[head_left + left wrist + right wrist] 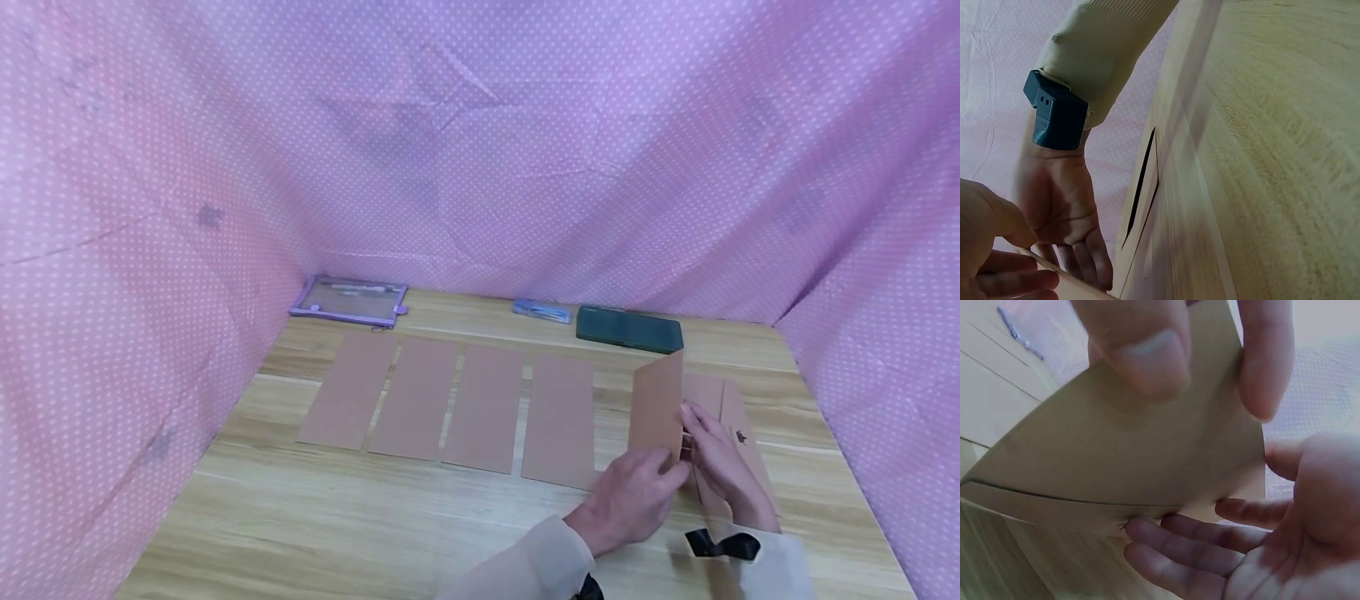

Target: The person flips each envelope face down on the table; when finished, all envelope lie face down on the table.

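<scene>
Both hands hold a brown kraft-paper card (656, 404) upright near the table's right side. My left hand (630, 498) grips its lower edge, with thumb and fingers bent at the paper. At its right edge, my right hand (722, 460) pinches it between thumb and fingers. The right wrist view shows the card (1147, 444) bowed, with a second layer along its lower edge. Behind and below the right hand lies a flat brown envelope (742, 417) with a small dark crown print. To the left, several plain brown cards (480, 408) lie in a row.
Along the back of the wooden table (300, 517) lie a purple-edged mesh pouch (352, 302) with pens, a small blue case (542, 312) and a dark green box (630, 329). Pink dotted cloth (480, 150) hangs around the back and sides.
</scene>
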`<control>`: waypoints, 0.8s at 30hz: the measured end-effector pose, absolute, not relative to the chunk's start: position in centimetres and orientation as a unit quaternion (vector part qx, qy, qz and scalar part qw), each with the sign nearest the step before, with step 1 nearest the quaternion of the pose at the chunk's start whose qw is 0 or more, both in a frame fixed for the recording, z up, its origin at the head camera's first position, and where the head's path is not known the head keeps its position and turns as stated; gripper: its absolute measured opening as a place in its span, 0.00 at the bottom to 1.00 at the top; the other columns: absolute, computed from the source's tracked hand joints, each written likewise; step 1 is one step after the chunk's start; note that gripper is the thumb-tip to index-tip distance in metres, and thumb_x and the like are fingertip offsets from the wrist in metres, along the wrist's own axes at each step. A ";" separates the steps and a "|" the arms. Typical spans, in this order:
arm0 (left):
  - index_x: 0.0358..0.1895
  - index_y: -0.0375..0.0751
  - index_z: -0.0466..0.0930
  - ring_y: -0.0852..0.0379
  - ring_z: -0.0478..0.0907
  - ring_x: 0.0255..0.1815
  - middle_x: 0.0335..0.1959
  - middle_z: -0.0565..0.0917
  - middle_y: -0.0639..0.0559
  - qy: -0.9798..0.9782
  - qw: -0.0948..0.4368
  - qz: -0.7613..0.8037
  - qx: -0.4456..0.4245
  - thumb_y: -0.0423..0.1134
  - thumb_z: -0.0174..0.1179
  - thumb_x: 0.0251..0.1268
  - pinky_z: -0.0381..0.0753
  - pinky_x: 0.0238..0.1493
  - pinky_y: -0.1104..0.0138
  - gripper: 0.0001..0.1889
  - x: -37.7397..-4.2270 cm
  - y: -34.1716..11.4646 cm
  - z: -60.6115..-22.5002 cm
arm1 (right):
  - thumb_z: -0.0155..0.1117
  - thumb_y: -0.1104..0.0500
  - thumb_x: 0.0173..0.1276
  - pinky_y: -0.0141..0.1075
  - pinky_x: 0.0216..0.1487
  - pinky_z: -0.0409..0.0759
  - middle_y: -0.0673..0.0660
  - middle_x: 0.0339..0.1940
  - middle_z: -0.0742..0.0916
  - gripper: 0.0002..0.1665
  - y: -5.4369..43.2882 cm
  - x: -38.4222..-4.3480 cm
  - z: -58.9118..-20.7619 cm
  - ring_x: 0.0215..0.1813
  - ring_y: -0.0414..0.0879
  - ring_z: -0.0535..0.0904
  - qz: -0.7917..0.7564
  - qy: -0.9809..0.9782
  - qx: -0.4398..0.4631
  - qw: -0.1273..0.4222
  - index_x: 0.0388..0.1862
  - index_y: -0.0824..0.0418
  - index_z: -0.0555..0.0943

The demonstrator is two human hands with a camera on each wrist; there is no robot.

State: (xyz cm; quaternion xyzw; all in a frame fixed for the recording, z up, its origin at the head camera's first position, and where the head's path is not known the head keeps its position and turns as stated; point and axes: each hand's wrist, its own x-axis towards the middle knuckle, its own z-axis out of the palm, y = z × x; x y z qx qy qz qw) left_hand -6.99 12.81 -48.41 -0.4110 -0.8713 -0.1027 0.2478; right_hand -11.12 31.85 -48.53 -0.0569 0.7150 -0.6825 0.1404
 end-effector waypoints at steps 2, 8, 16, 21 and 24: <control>0.53 0.53 0.85 0.68 0.77 0.35 0.44 0.84 0.58 -0.868 0.256 -0.104 -0.412 0.42 0.60 0.66 0.75 0.36 0.80 0.13 -7.0 12.9 -48.4 | 0.37 0.48 0.83 0.28 0.43 0.83 0.36 0.46 0.82 0.23 31.7 -11.1 -48.4 0.45 0.32 0.81 -0.685 0.714 -0.033 0.138 0.67 0.60 0.61; 0.52 0.55 0.85 0.68 0.76 0.33 0.46 0.85 0.60 -0.868 0.266 -0.077 -0.413 0.43 0.61 0.65 0.73 0.34 0.80 0.13 -7.0 12.9 -48.5 | 0.39 0.53 0.83 0.28 0.42 0.83 0.35 0.46 0.82 0.19 31.6 -11.0 -48.7 0.44 0.33 0.82 -0.738 0.663 -0.026 0.120 0.67 0.56 0.61; 0.50 0.58 0.85 0.68 0.76 0.32 0.43 0.84 0.63 -0.865 0.280 -0.061 -0.411 0.44 0.62 0.64 0.70 0.28 0.79 0.13 -7.0 12.9 -48.4 | 0.46 0.57 0.81 0.27 0.41 0.83 0.35 0.41 0.85 0.37 31.0 -11.0 -48.3 0.42 0.33 0.84 -0.733 0.670 0.030 0.109 0.80 0.61 0.43; 0.50 0.59 0.85 0.68 0.76 0.33 0.42 0.84 0.64 -0.865 0.275 -0.056 -0.416 0.43 0.61 0.64 0.69 0.28 0.79 0.13 -6.9 12.9 -48.4 | 0.49 0.61 0.79 0.25 0.45 0.82 0.34 0.42 0.84 0.49 30.6 -11.1 -48.1 0.45 0.31 0.83 -0.724 0.679 0.052 0.111 0.80 0.66 0.27; 0.49 0.59 0.85 0.67 0.77 0.35 0.43 0.85 0.64 -0.865 0.271 -0.052 -0.419 0.43 0.61 0.64 0.70 0.29 0.80 0.11 -6.8 12.9 -48.3 | 0.48 0.65 0.78 0.25 0.47 0.82 0.34 0.44 0.84 0.49 30.5 -11.2 -48.2 0.46 0.30 0.82 -0.735 0.669 0.044 0.106 0.80 0.64 0.26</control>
